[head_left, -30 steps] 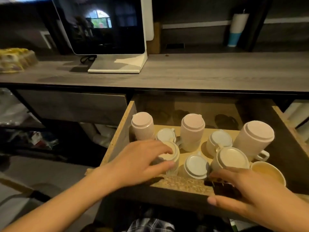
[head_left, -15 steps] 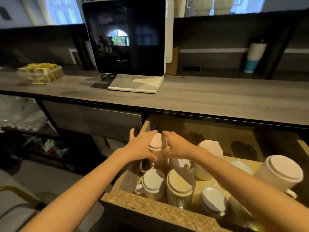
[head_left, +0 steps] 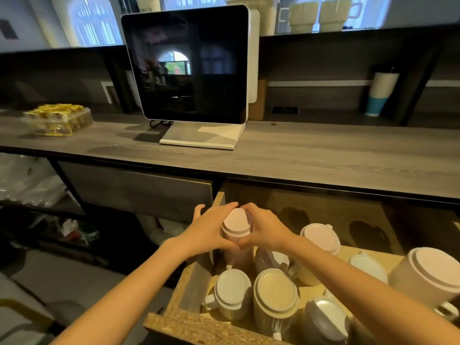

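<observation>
A pink lidded cup (head_left: pixel 237 226) stands at the back left corner of an open wooden drawer (head_left: pixel 199 326). My left hand (head_left: pixel 207 229) grips its left side and my right hand (head_left: pixel 265 229) grips its right side, fingers curled round the top. Several other lidded cups and mugs fill the drawer: a white mug (head_left: pixel 231 292), a ribbed beige cup (head_left: pixel 276 295), a pink cup (head_left: pixel 321 237) and a large one (head_left: pixel 433 270) at the right.
A grey wooden counter (head_left: pixel 323 160) runs above the drawer, with a dark screen on a white stand (head_left: pixel 194 70), a box of gold-wrapped sweets (head_left: pixel 58 118) at left and a white-and-blue tumbler (head_left: pixel 380 93) at back right. Plastic bags (head_left: pixel 27 180) lie on a lower left shelf.
My hands left the front mugs and the drawer's front edge and both closed round the pink cup at the back left. My view has tilted upward.
</observation>
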